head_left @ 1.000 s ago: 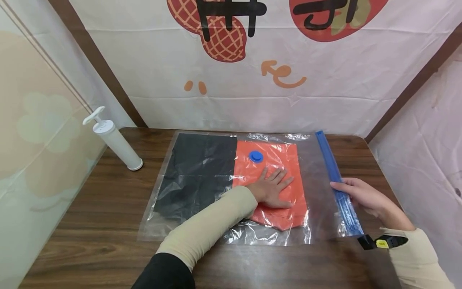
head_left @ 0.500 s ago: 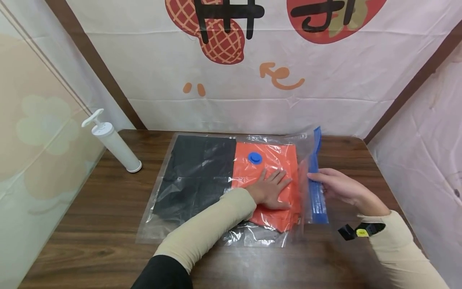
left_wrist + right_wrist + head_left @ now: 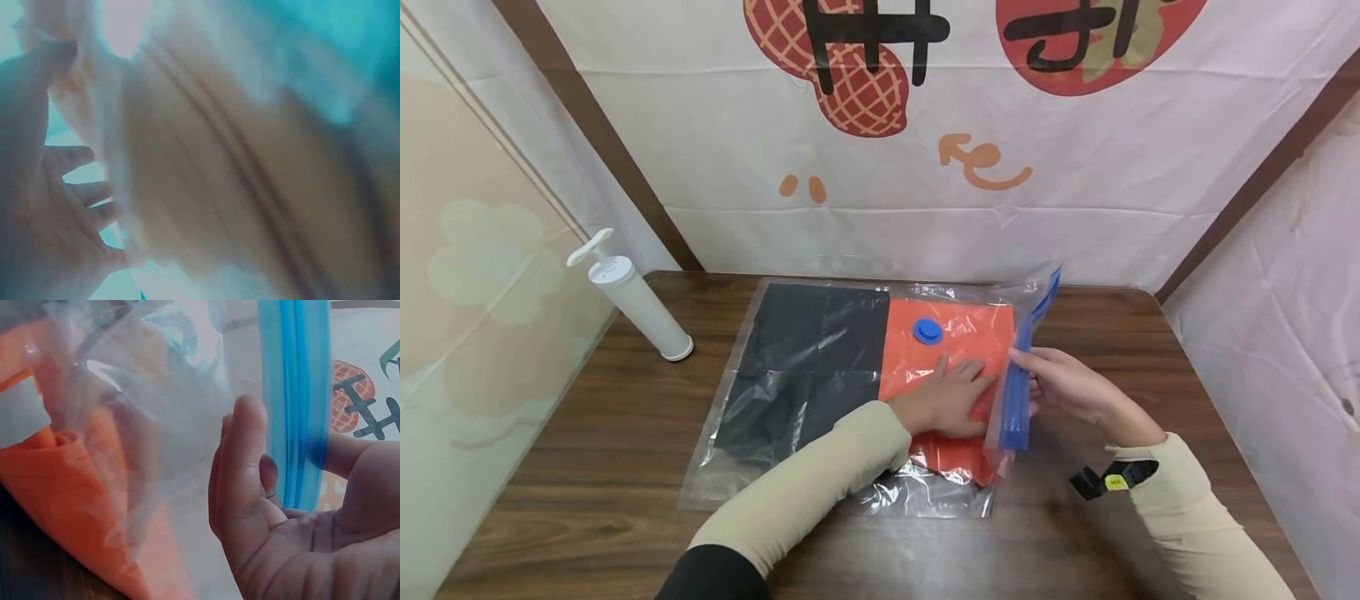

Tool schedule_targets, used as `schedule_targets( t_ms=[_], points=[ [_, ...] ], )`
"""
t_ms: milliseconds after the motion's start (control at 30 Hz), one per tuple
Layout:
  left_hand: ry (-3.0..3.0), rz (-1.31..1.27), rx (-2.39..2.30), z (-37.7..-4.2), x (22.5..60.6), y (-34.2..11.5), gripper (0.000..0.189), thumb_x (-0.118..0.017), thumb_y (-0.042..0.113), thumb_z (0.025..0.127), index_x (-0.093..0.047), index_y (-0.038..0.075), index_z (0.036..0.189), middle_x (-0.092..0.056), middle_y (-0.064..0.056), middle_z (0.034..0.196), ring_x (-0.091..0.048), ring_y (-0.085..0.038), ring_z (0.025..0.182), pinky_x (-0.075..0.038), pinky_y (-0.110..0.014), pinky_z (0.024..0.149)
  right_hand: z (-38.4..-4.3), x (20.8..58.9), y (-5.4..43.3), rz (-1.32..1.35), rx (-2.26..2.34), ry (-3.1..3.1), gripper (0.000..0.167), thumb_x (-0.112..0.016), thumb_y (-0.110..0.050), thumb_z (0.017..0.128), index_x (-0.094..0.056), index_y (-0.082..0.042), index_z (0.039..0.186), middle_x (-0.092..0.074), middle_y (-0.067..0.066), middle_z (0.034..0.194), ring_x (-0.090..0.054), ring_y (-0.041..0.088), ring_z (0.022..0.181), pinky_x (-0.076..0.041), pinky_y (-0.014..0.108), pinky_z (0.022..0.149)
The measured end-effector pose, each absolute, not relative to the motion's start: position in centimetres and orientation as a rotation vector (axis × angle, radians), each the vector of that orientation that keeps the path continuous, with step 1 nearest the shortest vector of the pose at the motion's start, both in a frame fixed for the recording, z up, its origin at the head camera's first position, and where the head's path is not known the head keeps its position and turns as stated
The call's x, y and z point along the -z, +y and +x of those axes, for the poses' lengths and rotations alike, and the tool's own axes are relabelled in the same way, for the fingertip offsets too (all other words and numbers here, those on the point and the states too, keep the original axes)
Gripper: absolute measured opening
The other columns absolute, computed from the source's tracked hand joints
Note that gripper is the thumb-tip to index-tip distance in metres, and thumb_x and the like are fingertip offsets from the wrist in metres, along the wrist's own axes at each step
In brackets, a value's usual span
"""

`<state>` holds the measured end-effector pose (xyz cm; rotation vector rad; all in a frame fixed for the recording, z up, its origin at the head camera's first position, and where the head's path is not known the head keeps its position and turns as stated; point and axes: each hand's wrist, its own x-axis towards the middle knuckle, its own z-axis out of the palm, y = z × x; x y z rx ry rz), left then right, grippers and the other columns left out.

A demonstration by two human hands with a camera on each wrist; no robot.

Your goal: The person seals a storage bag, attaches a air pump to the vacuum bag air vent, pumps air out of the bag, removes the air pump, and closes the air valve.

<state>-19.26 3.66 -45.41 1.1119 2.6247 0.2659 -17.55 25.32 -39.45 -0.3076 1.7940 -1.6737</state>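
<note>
A clear vacuum storage bag [image 3: 741, 487] lies flat with a folded black cloth [image 3: 820, 358] and a folded orange cloth [image 3: 970, 312] inside. A round blue valve [image 3: 928, 332] sits above the orange part. My left hand [image 3: 951, 404] rests on the bag over the orange cloth, fingers extended; the left wrist view is blurred but shows these fingers [image 3: 75, 159] apart. My right hand [image 3: 1067, 383] pinches the blue zip strip [image 3: 1018, 392] between thumb and fingers. In the right wrist view the strip [image 3: 294, 394] stands raised, with clear film and orange cloth [image 3: 69, 481] beside it.
A white hand pump [image 3: 640, 304] with a T-shaped handle stands at the table's left edge. The brown wooden table [image 3: 587, 467] meets a printed fabric wall [image 3: 865, 233] at the back. More fabric hangs on both sides.
My right hand has carried the zip strip leftward and raised it, folding the bag's right end toward the orange cloth. My left hand has shifted slightly left.
</note>
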Motion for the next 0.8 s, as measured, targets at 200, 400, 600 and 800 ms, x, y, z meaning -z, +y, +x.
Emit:
schedule_targets(
  t_ms=[200, 400, 600, 800],
  points=[
    [2.462, 1.205, -0.739, -17.9, 43.9, 0.9, 0.072, -0.074, 0.029, 0.093, -0.040, 0.008, 0.154, -0.054, -0.007, 0.147, -0.050, -0.018, 0.136, -0.037, -0.036, 0.115, -17.5, 39.8, 25.5, -0.372, 1.724, 1.764, 0.039, -0.031, -0.039, 0.113, -0.057, -0.009, 0.114, -0.068, 0.000, 0.089, -0.066, 0.012, 0.082, -0.059, 0.033, 0.073],
    [2.059, 1.263, -0.946, -16.9, 41.7, -1.0, 0.101, -0.088, 0.025, 0.082, -0.024, 0.014, 0.160, -0.044, -0.001, 0.153, -0.043, -0.009, 0.137, -0.035, -0.027, 0.114, -17.7, 40.0, 24.9, -0.435, 1.752, 1.772, 0.046, -0.027, -0.042, 0.113, -0.055, -0.005, 0.112, -0.069, 0.005, 0.099, -0.069, 0.016, 0.089, -0.060, 0.038, 0.078],
    [2.092, 1.161, -0.917, -16.6, 40.7, -1.4, 0.092, -0.079, 0.044, 0.088, -0.027, 0.016, 0.158, -0.048, 0.003, 0.149, -0.047, -0.004, 0.131, -0.038, -0.026, 0.112, -17.9, 40.2, 24.5, -0.456, 1.761, 1.815, 0.050, -0.028, -0.040, 0.113, -0.049, 0.005, 0.123, -0.069, 0.009, 0.104, -0.070, 0.019, 0.094, -0.059, 0.037, 0.083],
    [2.127, 1.070, -1.015, -16.0, 40.3, -1.7, 0.074, -0.067, 0.039, 0.100, -0.030, 0.013, 0.158, -0.051, -0.001, 0.147, -0.050, -0.008, 0.130, -0.041, -0.029, 0.110, -17.6, 40.3, 24.4, -0.430, 1.748, 1.911, 0.055, -0.031, -0.038, 0.113, -0.047, 0.013, 0.125, -0.066, 0.013, 0.106, -0.069, 0.019, 0.094, -0.059, 0.036, 0.084]
  ],
)
